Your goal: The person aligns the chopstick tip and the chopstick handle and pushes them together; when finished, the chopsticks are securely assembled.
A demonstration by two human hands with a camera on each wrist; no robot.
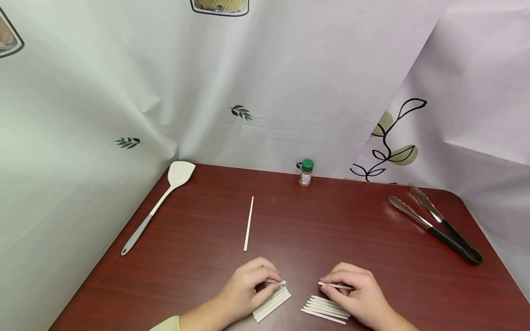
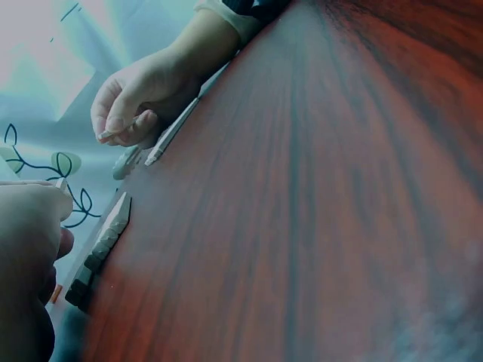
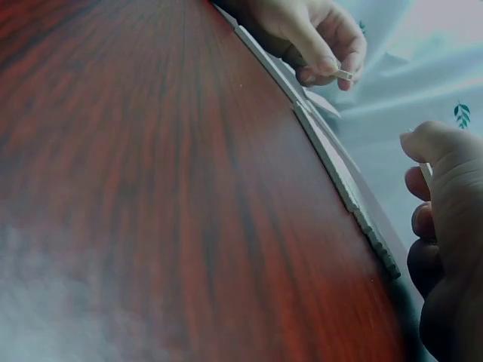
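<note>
Between thumb and fingertips, my left hand (image 1: 248,286) pinches a thin white stick (image 1: 283,282); its end (image 3: 344,75) pokes out in the right wrist view. Beneath that hand lies a slanted row of similar sticks (image 1: 273,305), partly covered by the fingers. My right hand (image 1: 359,294) pinches another white stick (image 1: 336,286), held above a second row of sticks (image 1: 326,307). The nearest stick of that row sits slightly apart. A gap of bare table separates both hands. One lone stick (image 1: 249,224) lies farther back, touched by neither hand.
On the dark red table (image 1: 331,220), a white spatula with a grey handle (image 1: 159,202) lies at the left. A green-capped spice jar (image 1: 306,174) stands at the back edge. Metal tongs with black handles (image 1: 439,225) lie spread at the right. A patterned white sheet (image 1: 290,92) hangs behind.
</note>
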